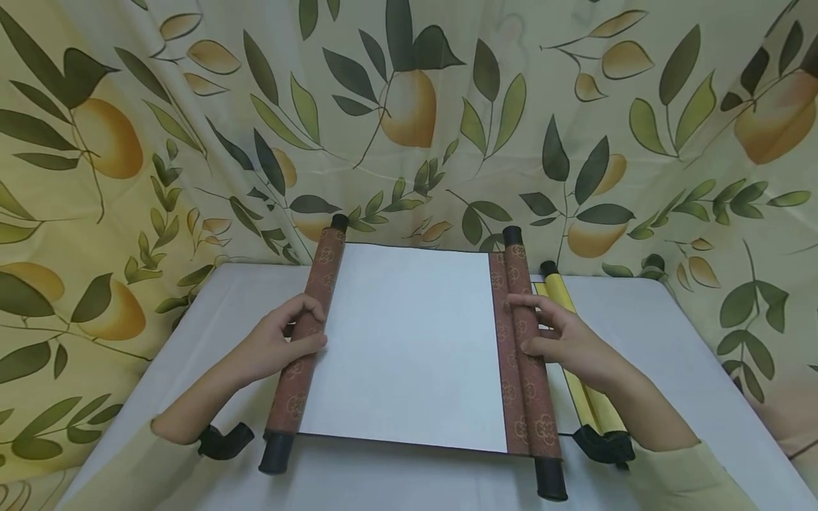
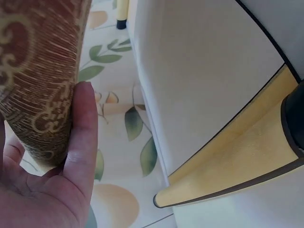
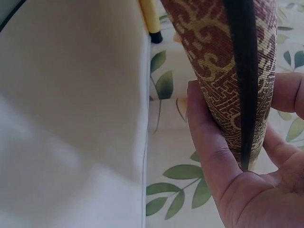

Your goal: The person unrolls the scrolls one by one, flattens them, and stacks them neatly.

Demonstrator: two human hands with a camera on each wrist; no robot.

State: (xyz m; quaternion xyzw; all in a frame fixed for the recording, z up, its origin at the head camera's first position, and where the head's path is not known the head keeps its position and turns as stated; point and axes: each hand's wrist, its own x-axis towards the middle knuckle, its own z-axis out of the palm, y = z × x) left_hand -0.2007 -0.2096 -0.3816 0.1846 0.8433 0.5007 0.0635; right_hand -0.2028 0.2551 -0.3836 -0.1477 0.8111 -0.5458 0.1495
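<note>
A scroll with reddish-brown patterned rollers and black end knobs is spread between my hands, its blank white sheet [image 1: 409,348] facing up. My left hand [image 1: 281,341] grips the left roller [image 1: 297,387] around its middle, thumb on the near side of the sheet. On the other side, my right hand [image 1: 569,341] holds the right roller [image 1: 540,397], with fingers and thumb reaching over it. A brown patterned strip runs along the sheet beside that roller. Close up in the left wrist view, the fingers cup the gold-figured brown cloth [image 2: 42,80]; a dark band crosses the roller [image 3: 216,61] in the right wrist view.
A yellow scroll [image 1: 594,397] with black ends lies on the white table [image 1: 677,355], partly behind my right hand and the brown roller. Cloth printed with fruit and leaves [image 1: 409,170] hangs behind the table. Black devices [image 1: 226,441] are worn at both wrists.
</note>
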